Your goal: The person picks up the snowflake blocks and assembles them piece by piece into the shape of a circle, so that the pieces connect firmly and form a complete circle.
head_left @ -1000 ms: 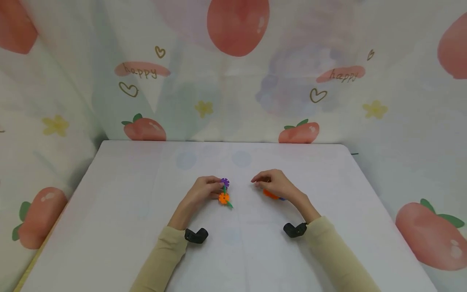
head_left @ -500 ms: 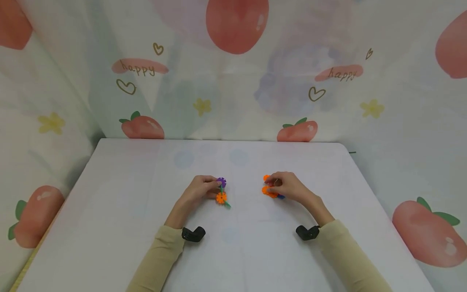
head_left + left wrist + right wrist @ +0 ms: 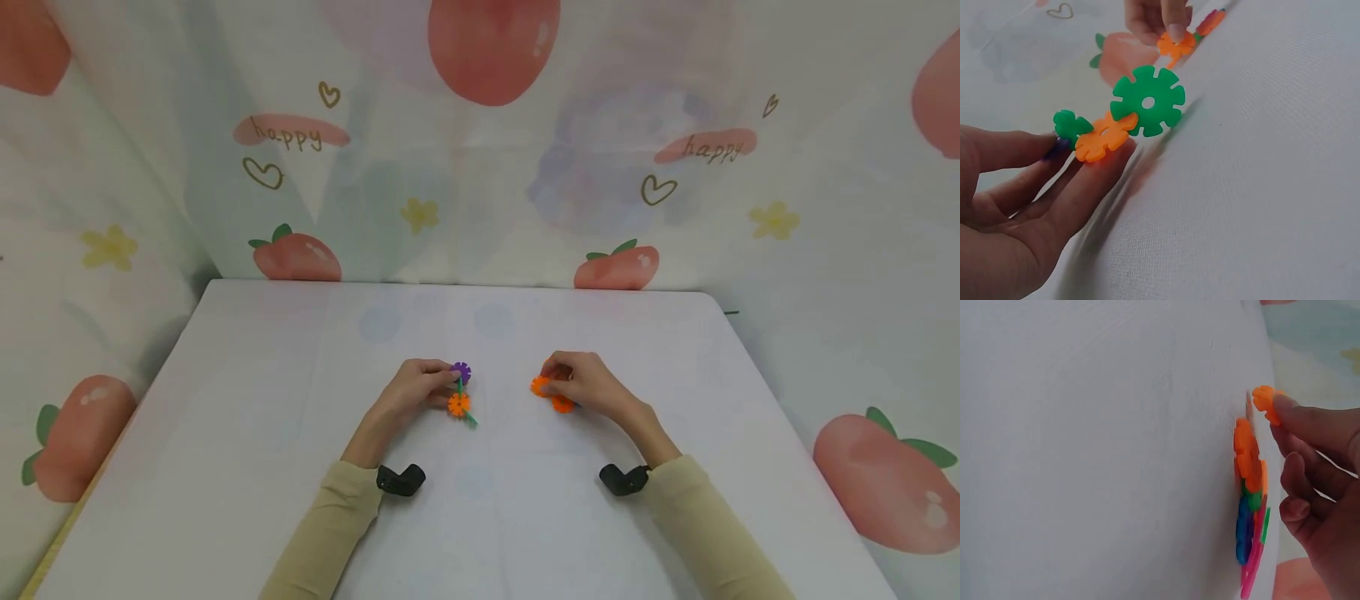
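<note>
My left hand [image 3: 411,390] pinches a short chain of notched plastic snowflake discs by its purple disc [image 3: 463,372]. In the left wrist view a large green disc [image 3: 1163,112] slots into an orange disc [image 3: 1094,147], with another green disc [image 3: 1070,124] near the fingertips. The fingers mostly cover the purple one there. Right of the chain, my right hand [image 3: 591,385] pinches a single orange disc [image 3: 1263,399] between thumb and finger. Beneath and beside it lies a small pile of loose discs, including orange [image 3: 1245,449], blue [image 3: 1242,532] and pink [image 3: 1251,572].
Both hands work over a table [image 3: 480,533] covered in white cloth. Behind it hangs a printed curtain [image 3: 480,183] with peaches and the word happy. A black wrist camera [image 3: 401,480] sits on the left wrist and another wrist camera [image 3: 624,479] on the right.
My right hand has shifted right from nearer the middle to the loose discs and now pinches an orange one. The left hand keeps hold of its chain in about the same place.
</note>
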A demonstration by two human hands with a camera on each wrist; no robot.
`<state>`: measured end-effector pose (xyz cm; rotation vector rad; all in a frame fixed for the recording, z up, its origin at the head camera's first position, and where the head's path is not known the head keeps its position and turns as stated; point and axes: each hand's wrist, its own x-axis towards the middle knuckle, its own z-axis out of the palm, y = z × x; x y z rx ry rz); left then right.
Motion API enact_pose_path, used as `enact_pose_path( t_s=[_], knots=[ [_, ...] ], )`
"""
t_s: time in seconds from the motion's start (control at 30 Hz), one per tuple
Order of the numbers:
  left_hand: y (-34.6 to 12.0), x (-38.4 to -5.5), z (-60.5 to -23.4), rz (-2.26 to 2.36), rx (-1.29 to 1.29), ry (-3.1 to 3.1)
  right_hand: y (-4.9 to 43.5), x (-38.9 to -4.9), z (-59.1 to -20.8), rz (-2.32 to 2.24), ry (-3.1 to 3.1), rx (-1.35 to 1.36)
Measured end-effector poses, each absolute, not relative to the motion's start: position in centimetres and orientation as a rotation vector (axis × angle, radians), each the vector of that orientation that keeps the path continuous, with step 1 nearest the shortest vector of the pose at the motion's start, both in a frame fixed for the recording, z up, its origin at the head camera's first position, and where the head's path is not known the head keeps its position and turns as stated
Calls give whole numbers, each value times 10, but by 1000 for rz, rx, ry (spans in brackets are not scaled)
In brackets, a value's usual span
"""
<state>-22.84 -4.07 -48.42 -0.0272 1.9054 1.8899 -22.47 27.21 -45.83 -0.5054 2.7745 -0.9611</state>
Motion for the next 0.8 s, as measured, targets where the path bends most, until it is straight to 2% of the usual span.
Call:
enact_pose_path(
  t_s=[0.8],
  knots=[
    [-38, -233, -487, 1829, -29, 1977, 204, -238, -458, -1319, 2688, -598]
  ],
)
